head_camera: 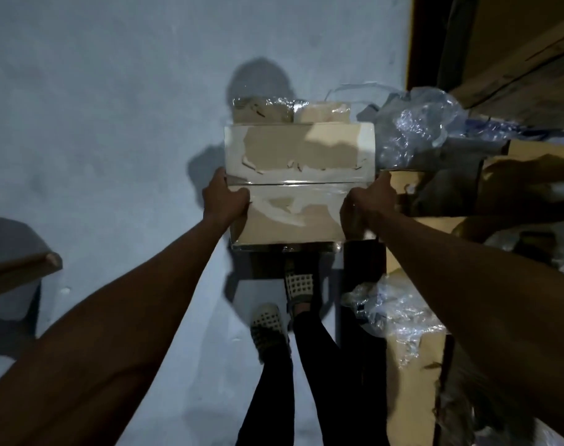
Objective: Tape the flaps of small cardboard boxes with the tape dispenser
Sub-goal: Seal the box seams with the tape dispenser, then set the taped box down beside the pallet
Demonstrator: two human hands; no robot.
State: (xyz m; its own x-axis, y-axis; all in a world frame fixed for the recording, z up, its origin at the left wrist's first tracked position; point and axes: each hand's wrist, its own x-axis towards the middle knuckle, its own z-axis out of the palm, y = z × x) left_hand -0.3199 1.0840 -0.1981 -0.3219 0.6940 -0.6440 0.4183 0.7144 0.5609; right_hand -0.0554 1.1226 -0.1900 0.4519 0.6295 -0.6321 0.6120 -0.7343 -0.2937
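I hold a small cardboard box [298,175] out in front of me above the floor, its top flaps closed and covered with shiny clear tape along the middle seam. My left hand [224,196] grips its left side and my right hand [367,201] grips its right side. Just beyond it sits another taped cardboard box [290,112], lower and partly hidden. No tape dispenser is visible.
A pile of cardboard boxes [412,355] and crumpled clear plastic wrap [415,130] fills the right side. A grey chair and a wooden edge [23,265] stand at the left. My feet [284,310] are on the pale blue floor [113,123].
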